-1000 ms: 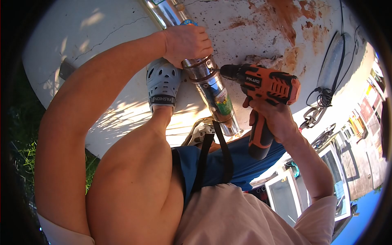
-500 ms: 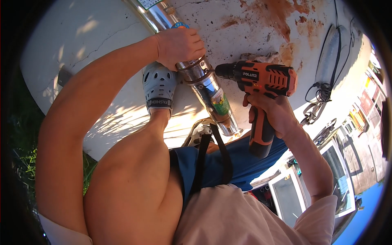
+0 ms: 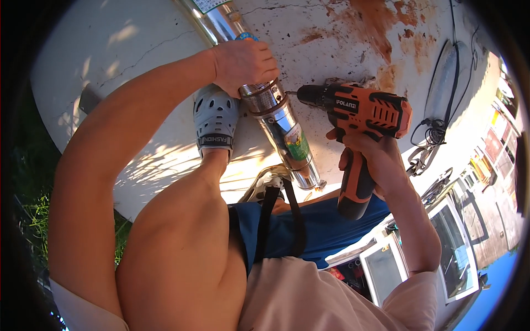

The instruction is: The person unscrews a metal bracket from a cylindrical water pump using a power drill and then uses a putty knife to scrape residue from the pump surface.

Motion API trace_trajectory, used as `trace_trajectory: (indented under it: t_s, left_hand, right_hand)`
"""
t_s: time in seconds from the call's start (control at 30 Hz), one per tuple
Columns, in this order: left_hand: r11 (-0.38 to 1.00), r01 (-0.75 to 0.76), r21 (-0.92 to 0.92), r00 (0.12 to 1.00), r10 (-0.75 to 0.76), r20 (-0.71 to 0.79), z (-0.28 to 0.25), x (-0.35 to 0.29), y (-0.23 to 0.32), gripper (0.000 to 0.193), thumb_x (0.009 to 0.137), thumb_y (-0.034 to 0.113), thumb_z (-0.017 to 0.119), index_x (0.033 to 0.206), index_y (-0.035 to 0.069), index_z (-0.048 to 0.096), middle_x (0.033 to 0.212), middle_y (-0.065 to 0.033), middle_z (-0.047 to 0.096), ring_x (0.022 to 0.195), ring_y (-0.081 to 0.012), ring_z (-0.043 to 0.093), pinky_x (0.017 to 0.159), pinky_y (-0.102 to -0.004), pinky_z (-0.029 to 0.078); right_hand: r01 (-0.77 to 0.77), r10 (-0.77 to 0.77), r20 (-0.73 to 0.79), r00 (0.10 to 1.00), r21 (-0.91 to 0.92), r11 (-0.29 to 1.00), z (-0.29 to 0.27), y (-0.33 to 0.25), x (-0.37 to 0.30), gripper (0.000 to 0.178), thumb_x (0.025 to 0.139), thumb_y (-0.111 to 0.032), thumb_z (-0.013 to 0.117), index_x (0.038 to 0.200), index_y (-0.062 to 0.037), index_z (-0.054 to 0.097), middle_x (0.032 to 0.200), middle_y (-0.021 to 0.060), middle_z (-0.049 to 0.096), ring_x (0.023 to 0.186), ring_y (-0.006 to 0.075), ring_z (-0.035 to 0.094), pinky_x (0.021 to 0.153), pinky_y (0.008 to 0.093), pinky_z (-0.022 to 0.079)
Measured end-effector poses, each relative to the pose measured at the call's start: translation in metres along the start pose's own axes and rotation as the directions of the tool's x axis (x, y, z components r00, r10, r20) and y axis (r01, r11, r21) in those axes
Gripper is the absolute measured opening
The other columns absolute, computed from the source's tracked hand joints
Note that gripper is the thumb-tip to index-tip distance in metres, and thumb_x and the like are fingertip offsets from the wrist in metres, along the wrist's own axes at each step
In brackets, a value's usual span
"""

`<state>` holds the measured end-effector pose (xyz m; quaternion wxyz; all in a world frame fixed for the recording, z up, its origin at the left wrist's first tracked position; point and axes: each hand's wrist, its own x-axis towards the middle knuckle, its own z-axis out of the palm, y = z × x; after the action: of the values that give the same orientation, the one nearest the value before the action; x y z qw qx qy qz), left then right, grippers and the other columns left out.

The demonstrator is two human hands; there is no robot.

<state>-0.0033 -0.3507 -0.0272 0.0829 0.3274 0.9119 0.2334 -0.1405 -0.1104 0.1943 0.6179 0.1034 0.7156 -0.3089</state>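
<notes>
Head view: the left hand [image 3: 243, 65] wraps tight around the steel pump [image 3: 276, 113], pinning it on the white slab [image 3: 138, 49] beside the grey clog [image 3: 215, 118]. The right hand [image 3: 371, 160] has a closed grip on the orange drill [image 3: 359, 110], bit at the pump's slotted collar. Best to keep the bit square and the tube from rolling.

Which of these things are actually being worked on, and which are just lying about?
In use: shiny metal cylinder, gripped by the left hand; orange cordless drill, held by the right hand.

Lying about: black cables; white-framed windows; rust-stained concrete slab.
</notes>
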Motion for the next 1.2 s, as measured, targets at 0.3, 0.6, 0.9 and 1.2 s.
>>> trace_trajectory:
  t_s: [0.3,0.6,0.9,1.2]
  left_hand:
    - [1.000,0.025,-0.008,0.998,-0.025,0.051,-0.010,0.003,0.002,0.078,0.056,0.038,0.091,0.121,0.007,0.062,0.113,-0.0065,0.063,0.107,-0.0268,0.060,0.093,-0.0396,0.051]
    - [0.859,0.331,-0.391,0.873,-0.436,-0.217,-0.012,0.020,0.019,0.051,0.082,0.038,0.080,0.122,0.009,0.067,0.112,-0.0099,0.069,0.102,-0.0325,0.067,0.085,-0.0436,0.055]
    - [0.646,0.468,-0.602,0.807,-0.591,-0.007,-0.016,0.026,0.012,0.019,0.087,0.020,0.075,0.102,0.011,0.071,0.094,-0.0051,0.071,0.090,-0.0283,0.070,0.077,-0.0423,0.055]
    - [0.721,0.363,-0.590,0.773,-0.587,-0.242,-0.021,0.023,0.014,0.018,0.091,0.015,0.070,0.104,0.004,0.066,0.095,-0.0098,0.067,0.090,-0.0279,0.068,0.079,-0.0401,0.055]
  right_hand:
    - [0.139,-0.142,0.013,0.990,0.135,0.981,-0.010,0.011,0.021,0.043,0.089,-0.007,0.063,0.129,0.0059,0.055,0.108,0.0202,0.073,0.065,0.0188,0.068,0.057,0.0310,0.060]
    - [0.156,-0.168,0.028,0.985,0.249,0.956,-0.029,0.034,0.032,0.045,0.090,-0.014,0.064,0.130,0.0041,0.054,0.108,0.0216,0.073,0.065,0.0169,0.069,0.058,0.0296,0.062]
    - [0.132,-0.200,0.088,0.976,0.490,0.861,-0.032,0.049,0.049,0.044,0.094,-0.014,0.061,0.133,0.0023,0.051,0.113,0.0236,0.071,0.067,0.0172,0.071,0.061,0.0326,0.062]
    - [0.169,-0.216,0.019,0.976,0.559,0.812,-0.045,0.051,0.039,0.043,0.090,-0.006,0.060,0.132,0.0047,0.053,0.110,0.0254,0.072,0.066,0.0205,0.072,0.057,0.0311,0.062]
